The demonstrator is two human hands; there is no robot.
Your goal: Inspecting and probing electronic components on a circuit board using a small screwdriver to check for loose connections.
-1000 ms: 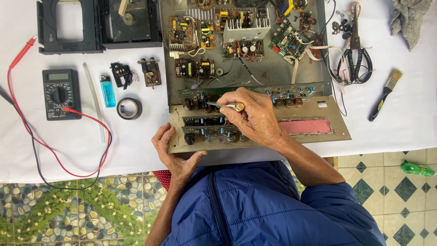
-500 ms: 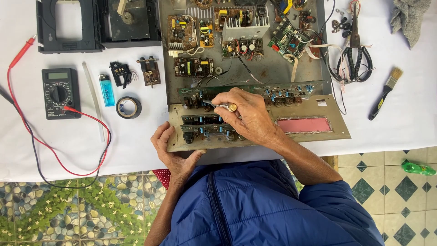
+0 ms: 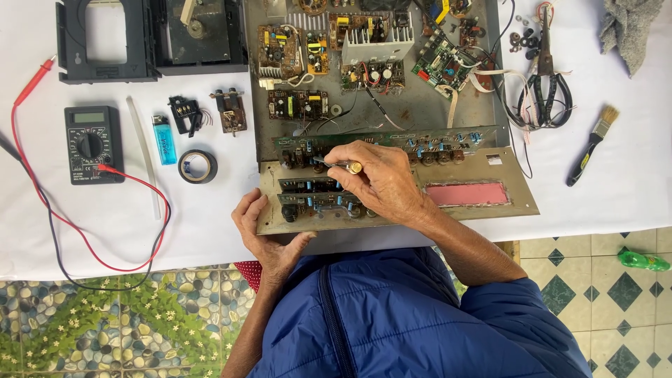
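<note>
White table (image 3: 210, 224), chassis (image 3: 420, 119) holding circuit boards (image 3: 301, 105)

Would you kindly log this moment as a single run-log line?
right hand: holds small tool at front-panel boards | left hand: grips front panel edge | multimeter, tape roll lie left

Single head-worn view, looking straight down

Set close above white table (image 3: 210, 231) edge (tiled floor (image 3: 105, 329) along the bottom), facing away from the wearer.
</note>
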